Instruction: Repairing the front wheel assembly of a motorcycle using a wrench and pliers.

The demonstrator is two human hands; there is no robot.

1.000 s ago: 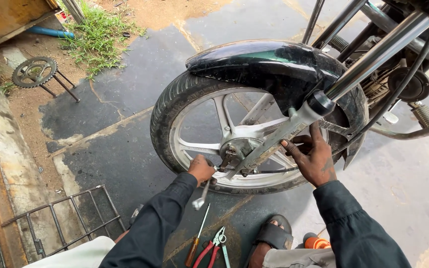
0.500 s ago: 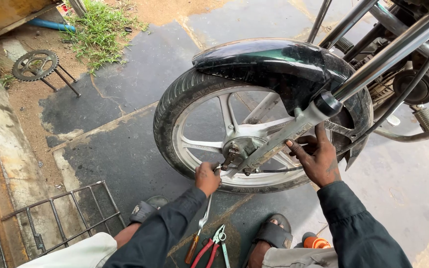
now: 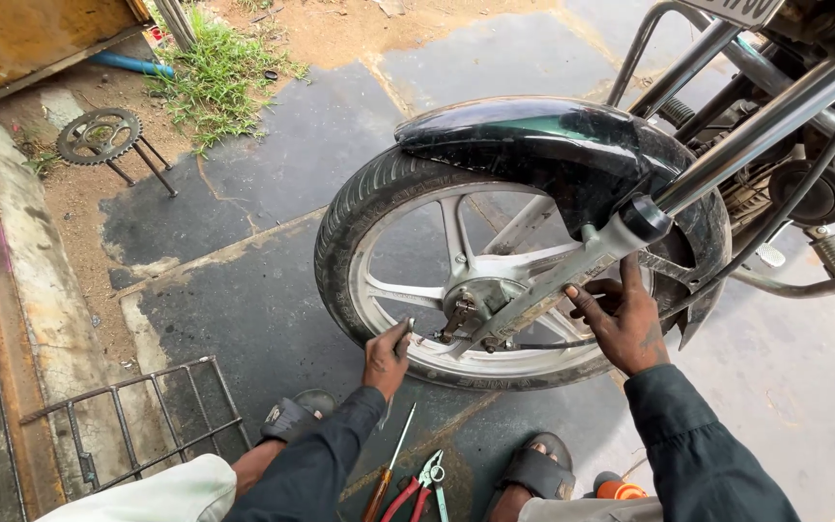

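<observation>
The front wheel (image 3: 495, 280) of a motorcycle stands upright on the paved floor (image 3: 263, 319), its top hidden under 1 dark mudguard (image 3: 553, 145); the bike's upper frame is cut off at 1 o'clock. The left hand (image 3: 386, 358) is closed around a slim metal tool (image 3: 404, 331) (its kind is hard to make out) near the hub, at 7 o'clock of the wheel. The right hand (image 3: 622, 317), fingers spread and holding nothing, presses the rim beside 1 fork leg (image 3: 572, 271) at 4 o'clock. At 6 o'clock lie 1 screwdriver (image 3: 386, 474) and 1 pair of red-handled pliers (image 3: 419, 488), partly cut off. 1 sprocket (image 3: 99, 135) lies at 10 o'clock.
</observation>
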